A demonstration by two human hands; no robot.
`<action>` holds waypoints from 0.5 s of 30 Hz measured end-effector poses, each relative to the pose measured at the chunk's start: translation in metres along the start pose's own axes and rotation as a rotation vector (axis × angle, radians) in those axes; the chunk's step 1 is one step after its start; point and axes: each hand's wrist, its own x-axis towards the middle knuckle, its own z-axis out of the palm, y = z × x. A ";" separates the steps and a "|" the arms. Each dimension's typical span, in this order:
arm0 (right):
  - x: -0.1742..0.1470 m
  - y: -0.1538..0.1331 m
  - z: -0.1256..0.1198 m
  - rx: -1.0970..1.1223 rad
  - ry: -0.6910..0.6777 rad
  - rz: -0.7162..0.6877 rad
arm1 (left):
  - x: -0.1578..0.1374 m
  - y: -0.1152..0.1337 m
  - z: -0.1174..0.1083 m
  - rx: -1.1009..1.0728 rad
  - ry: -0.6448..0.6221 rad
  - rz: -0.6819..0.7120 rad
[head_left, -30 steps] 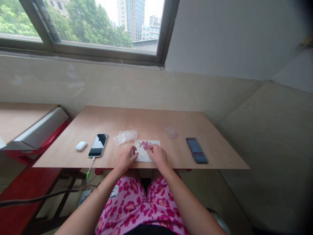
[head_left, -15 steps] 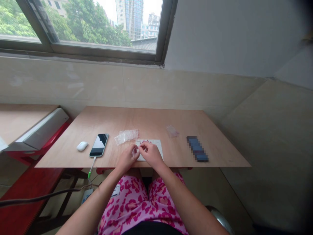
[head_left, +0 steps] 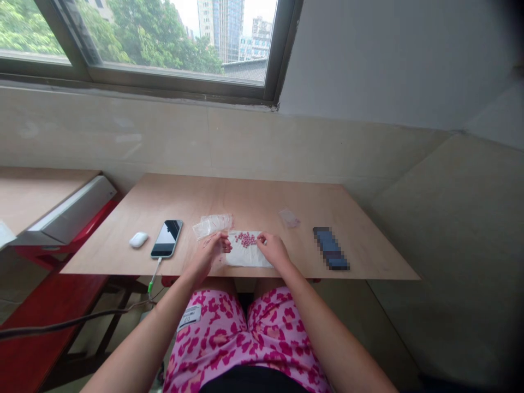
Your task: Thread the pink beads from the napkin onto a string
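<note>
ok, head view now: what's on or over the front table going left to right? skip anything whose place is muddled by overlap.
White rounded object → phone with a cable plugged in → left hand → pink beads → right hand → small clear bag → pixelated dark object.

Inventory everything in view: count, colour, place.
table: one, light wood, centre
second table: one, light wood, far left
bench: one, red, lower left
window: one, grey-brown frame, upper left
sheet: one, white, table's near edge
beads: many, pink, on sheet
plastic bags: number unclear, transparent, beyond sheet's left
small bag: one, transparent, beyond sheet's right
phone: one, dark screen, table's left
rounded case: one, white, left of phone
pixelated object: one, dark, table's right
thin cable: one, white, at phone
thick cable: one, dark, lower left
shorts: one pair, pink, bottom centre
left hand: one, at sheet's left
right hand: one, right of beads
</note>
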 end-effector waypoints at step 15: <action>-0.003 -0.021 0.001 0.337 0.072 -0.024 | -0.004 0.006 -0.001 0.123 -0.031 -0.042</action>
